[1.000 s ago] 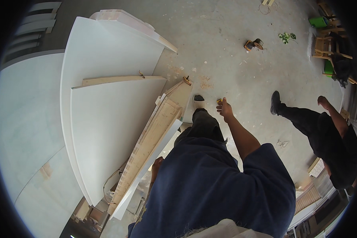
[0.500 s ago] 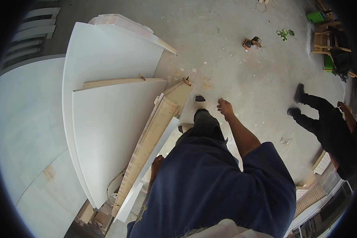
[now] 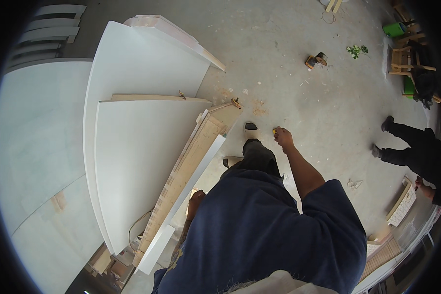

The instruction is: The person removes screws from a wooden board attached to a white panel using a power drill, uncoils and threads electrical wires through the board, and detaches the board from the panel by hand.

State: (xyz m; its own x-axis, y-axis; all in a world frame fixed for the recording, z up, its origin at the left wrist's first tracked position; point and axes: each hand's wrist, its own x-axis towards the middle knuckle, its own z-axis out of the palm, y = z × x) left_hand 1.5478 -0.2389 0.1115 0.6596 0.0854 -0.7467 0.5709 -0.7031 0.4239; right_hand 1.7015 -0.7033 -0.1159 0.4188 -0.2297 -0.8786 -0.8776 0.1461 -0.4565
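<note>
My right hand (image 3: 283,137), held out ahead over the floor, is closed on a small yellow tool (image 3: 275,131) that looks like a tape measure; only a bit of it shows past the fingers. Low by my left side, my left hand (image 3: 196,198) is curled closed beside a white strip (image 3: 181,205) along the timber frame. What it holds, if anything, is hidden. The long wooden frame (image 3: 195,145) leans at my left, next to a large white panel (image 3: 147,147).
More white panels (image 3: 49,117) stand farther left. An orange-and-black tool (image 3: 316,60) and green leaves (image 3: 356,51) lie on the floor ahead. At the right, a person in black (image 3: 409,147) has a hand by a pale board (image 3: 402,201). Wooden chairs (image 3: 401,61) stand at far right.
The yellow tool now shows in my right hand. My view has shifted slightly. The person at the right has moved and a hand is now down by the pale board.
</note>
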